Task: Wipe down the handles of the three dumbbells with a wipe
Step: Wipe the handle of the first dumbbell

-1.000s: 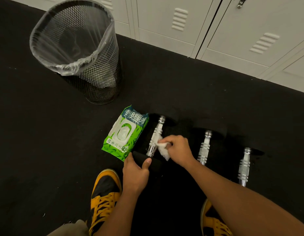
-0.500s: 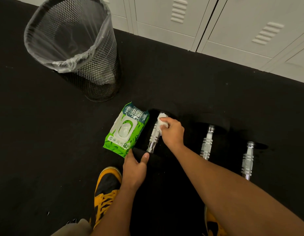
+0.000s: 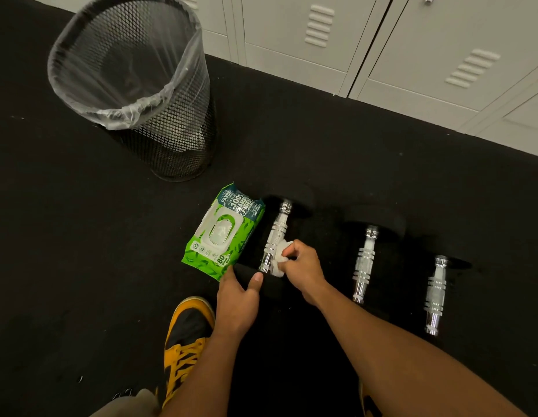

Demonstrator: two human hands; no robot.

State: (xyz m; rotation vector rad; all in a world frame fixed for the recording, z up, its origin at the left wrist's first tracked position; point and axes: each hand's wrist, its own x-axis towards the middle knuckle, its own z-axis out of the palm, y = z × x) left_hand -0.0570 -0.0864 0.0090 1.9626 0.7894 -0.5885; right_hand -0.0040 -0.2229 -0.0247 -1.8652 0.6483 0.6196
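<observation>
A black, matte floor point(image 3: 81, 236) fills most of the frame, faintly speckled with pale flecks. Along the top and upper right, a row of pale grey lockers point(image 3: 412, 49) with louvred vents is met by the floor at a diagonal line. At upper left, a black wire-mesh bin point(image 3: 159, 115) is seen upright, lined with a clear plastic bag folded over its rim.

Three dumbbells are laid side by side across the middle of the frame, their black heads barely separable from the floor and their chrome handles bright. The left dumbbell point(image 3: 275, 233) lies just beside a green pack of wipes point(image 3: 222, 233), whose lid is closed. The middle dumbbell point(image 3: 364, 263) and the right dumbbell point(image 3: 436, 293) are set apart toward the lower right.

A white wipe point(image 3: 281, 255) is pinched in the curled fingers of the right hand point(image 3: 303, 266) and pressed against the lower part of the left dumbbell's handle. The near head of that dumbbell is gripped by the left hand point(image 3: 239, 299), thumb over its top. A yellow-and-black shoe point(image 3: 186, 335) is visible at lower centre.
</observation>
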